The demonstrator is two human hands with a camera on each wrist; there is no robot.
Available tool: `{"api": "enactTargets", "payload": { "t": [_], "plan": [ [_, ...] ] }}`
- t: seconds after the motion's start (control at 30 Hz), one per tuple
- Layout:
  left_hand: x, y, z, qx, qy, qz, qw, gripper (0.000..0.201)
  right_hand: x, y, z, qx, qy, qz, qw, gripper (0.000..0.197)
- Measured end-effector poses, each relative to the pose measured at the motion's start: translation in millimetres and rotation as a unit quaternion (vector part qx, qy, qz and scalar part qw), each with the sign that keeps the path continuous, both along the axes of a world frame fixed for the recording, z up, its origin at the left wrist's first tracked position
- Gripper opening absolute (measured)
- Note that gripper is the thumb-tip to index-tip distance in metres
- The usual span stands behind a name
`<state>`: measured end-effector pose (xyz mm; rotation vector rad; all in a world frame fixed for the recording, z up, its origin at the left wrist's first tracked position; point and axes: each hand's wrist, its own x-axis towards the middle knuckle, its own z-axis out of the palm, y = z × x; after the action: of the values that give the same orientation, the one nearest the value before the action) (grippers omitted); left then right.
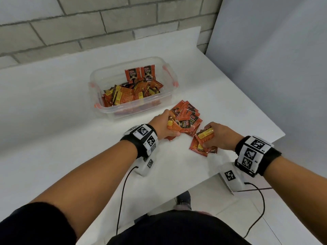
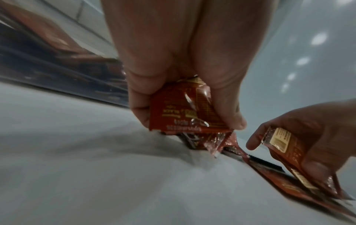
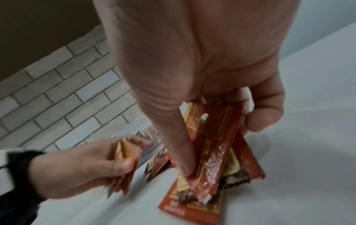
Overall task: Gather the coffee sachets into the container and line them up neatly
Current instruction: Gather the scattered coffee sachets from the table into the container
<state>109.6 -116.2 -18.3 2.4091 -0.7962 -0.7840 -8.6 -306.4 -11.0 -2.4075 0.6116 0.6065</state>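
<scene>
1. Our left hand (image 1: 165,125) grips a small bundle of coffee sachets (image 2: 185,109), thumb on one face and curled fingers on the other, the lower edges just touching the white table (image 1: 70,106).
2. Our right hand (image 1: 216,137) pinches its own bundle (image 3: 213,137): thumb pressed along the top sachet, fingers curled behind. More sachets lie flat under its fingertips.
3. Between the two hands and just beyond the left fingertips, a loose heap (image 1: 187,115) is fanned out on the table.
4. The clear container (image 1: 169,98) sits just beyond that heap, ahead of the left fingers and nearer to them than to the right. It holds a jumbled layer of sachets, with two standing upright against its far wall.
5. We judge the left bundle should go first: forward, over the near rim, its long axis matched to the standing pair.
</scene>
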Motion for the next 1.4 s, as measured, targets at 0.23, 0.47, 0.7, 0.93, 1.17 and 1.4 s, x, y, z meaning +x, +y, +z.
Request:
{"api": "enactTargets", "payload": {
  "t": [0.23, 0.47, 0.7, 0.93, 1.17, 1.4],
  "plan": [
    [1.1, -38.4, -21.2, 0.079, -0.050, -0.027, 0.995, 0.099, -4.2, 14.1, -20.6, -0.121, 0.003, 0.035, 0.992, 0.070],
    [-3.4, -37.3, -21.8, 0.074, -0.126, 0.021, 0.989, 0.075, -4.9, 10.1, -16.3, -0.071, -0.016, 0.044, 0.996, 0.056],
    [5.9, -17.5, -4.2, 0.078, -0.087, 0.047, 0.992, 0.068, 15.0, -1.6, -4.7, 0.076, -0.030, 0.097, 0.992, 0.044],
    [40.2, 54.6, 57.2, -0.095, -0.089, 0.224, 0.966, 0.058, 80.2, 24.7, 46.9, 0.218, -0.186, 0.010, 0.958, 0.020],
    [92.9, 93.3, 64.7, -0.054, -0.105, 0.381, 0.917, 0.047, 182.7, 88.2, 60.1, 0.181, -0.289, 0.023, 0.940, 0.017],
    [113.9, 76.1, 42.8, 0.036, -0.096, 0.372, 0.923, 0.067, 238.0, 110.5, 20.8, -0.025, -0.192, 0.095, 0.976, 0.039]
  ]
}}
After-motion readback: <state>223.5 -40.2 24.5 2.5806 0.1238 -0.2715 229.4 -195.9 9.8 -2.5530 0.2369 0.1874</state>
